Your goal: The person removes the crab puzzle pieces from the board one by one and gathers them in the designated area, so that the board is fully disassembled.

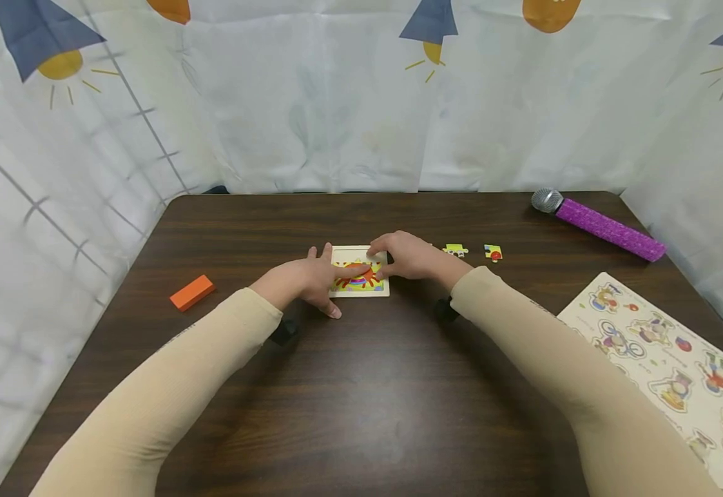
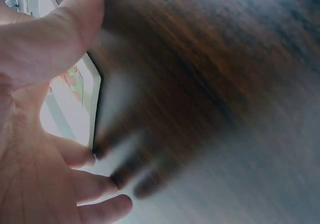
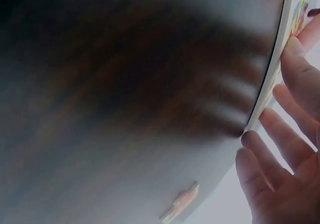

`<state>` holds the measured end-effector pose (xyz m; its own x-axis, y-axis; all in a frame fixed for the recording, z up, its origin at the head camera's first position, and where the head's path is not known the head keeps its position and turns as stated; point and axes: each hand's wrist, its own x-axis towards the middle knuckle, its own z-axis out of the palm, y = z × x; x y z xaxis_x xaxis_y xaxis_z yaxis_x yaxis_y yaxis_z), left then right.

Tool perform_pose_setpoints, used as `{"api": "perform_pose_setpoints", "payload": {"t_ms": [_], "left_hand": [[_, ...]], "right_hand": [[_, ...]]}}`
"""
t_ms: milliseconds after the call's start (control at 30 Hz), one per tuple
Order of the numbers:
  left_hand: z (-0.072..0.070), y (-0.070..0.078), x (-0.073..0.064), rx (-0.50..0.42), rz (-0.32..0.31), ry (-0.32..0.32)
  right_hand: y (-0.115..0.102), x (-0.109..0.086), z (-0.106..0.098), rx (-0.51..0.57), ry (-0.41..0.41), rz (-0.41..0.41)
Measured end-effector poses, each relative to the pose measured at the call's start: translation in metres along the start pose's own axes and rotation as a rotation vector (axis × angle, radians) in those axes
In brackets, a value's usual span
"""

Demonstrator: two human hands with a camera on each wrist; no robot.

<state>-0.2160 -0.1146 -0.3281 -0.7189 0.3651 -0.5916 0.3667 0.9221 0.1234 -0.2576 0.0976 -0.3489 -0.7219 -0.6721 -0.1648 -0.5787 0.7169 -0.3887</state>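
A small jigsaw puzzle in a pale frame [image 1: 361, 294] lies on the dark wooden table, with a red, sun-like picture in its lower part. My left hand [image 1: 308, 278] is spread at its left side, the index finger stretched across the picture and the thumb out toward me. From the right, my right hand [image 1: 412, 255] reaches over the frame; its thumb touches the right side of the puzzle and its fingers bend loosely over the upper part. In the right wrist view the fingers [image 3: 287, 134] are apart, with no piece visible between them.
Two loose jigsaw pieces, one yellow and white [image 1: 456, 250] and one yellow and red [image 1: 494, 252], lie right of my right hand. An orange block [image 1: 192, 293] is at left. A purple microphone [image 1: 610, 226] and a large picture board [image 1: 653, 359] are at right.
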Motion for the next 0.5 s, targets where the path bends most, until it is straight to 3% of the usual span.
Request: {"api": "perform_pose_setpoints", "payload": {"t_ms": [267, 500], "left_hand": [[0.01, -0.001, -0.011, 0.103, 0.067, 0.075], [0.012, 0.0, -0.015, 0.091, 0.101, 0.065]], "right_hand": [[-0.004, 0.0, -0.001, -0.041, -0.015, 0.004], [-0.005, 0.001, -0.001, -0.029, -0.021, 0.013]]}}
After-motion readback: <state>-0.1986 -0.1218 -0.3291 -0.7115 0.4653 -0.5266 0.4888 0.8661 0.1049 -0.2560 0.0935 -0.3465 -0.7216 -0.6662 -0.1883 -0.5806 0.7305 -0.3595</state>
